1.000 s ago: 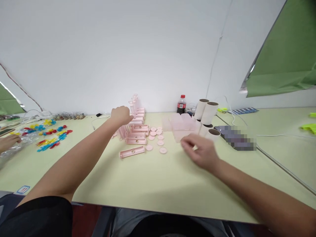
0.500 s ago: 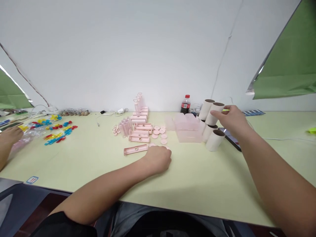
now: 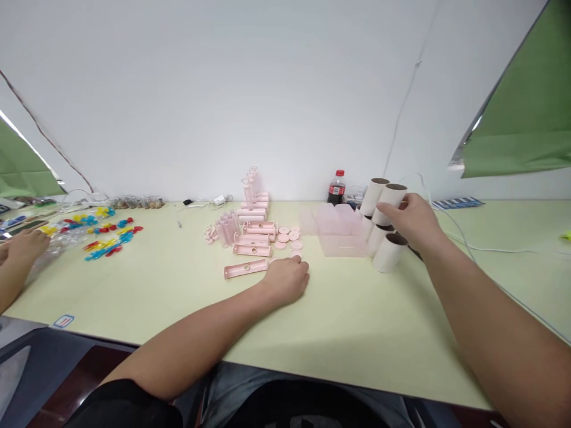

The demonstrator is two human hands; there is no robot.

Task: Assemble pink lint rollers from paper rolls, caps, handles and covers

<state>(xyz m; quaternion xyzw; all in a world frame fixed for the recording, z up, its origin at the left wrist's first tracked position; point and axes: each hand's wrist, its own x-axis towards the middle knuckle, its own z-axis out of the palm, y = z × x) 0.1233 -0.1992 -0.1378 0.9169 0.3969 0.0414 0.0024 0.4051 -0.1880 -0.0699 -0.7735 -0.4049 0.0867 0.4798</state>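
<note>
Currently, my right hand pinches an upper cardboard tube; my left hand covers the nearest pink discs, grip unclear.

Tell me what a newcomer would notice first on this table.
Probably the white cardboard tubes stacked toward the right, with the right hand at an upper one. Next, the pale pink parts spread over the middle, from open half-cylinder pieces to round discs beside them. The red-capped cola bottle stands out against the wall behind.
</note>
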